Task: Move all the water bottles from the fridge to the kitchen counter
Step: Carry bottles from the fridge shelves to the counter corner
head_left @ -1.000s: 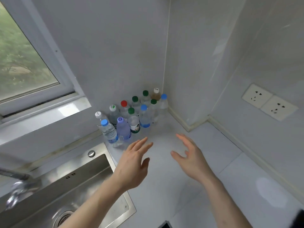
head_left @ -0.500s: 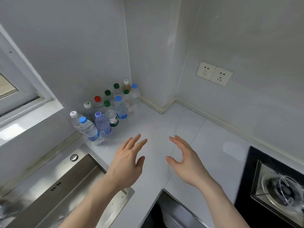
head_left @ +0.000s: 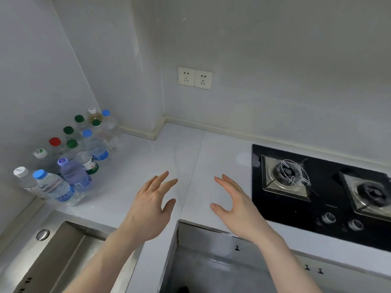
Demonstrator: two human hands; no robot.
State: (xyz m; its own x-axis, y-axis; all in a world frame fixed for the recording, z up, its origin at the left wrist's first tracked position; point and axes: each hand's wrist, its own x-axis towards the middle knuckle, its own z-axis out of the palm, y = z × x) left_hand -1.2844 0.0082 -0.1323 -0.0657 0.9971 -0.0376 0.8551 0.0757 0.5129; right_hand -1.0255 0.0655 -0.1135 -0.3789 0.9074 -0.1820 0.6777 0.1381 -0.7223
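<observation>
Several water bottles stand in a cluster along the left wall on the white kitchen counter (head_left: 143, 163), with blue, green, red and white caps. The nearest is a clear bottle with a blue cap (head_left: 55, 188); beside it stands a purple-tinted bottle (head_left: 74, 175). My left hand (head_left: 151, 205) hovers over the counter's front, to the right of the bottles, fingers spread and empty. My right hand (head_left: 234, 204) is level with it, fingers apart, holding nothing. The fridge is out of view.
A steel sink (head_left: 42, 256) lies at the lower left. A black gas hob (head_left: 330, 187) with two burners fills the right side. A double wall socket (head_left: 195, 78) sits above the corner. Cabinet fronts (head_left: 213, 256) show below the counter edge.
The view has swung to the right: the window has left the frame, the bottles have shifted to the left and the hob has come in. Both hands stay open and empty.
</observation>
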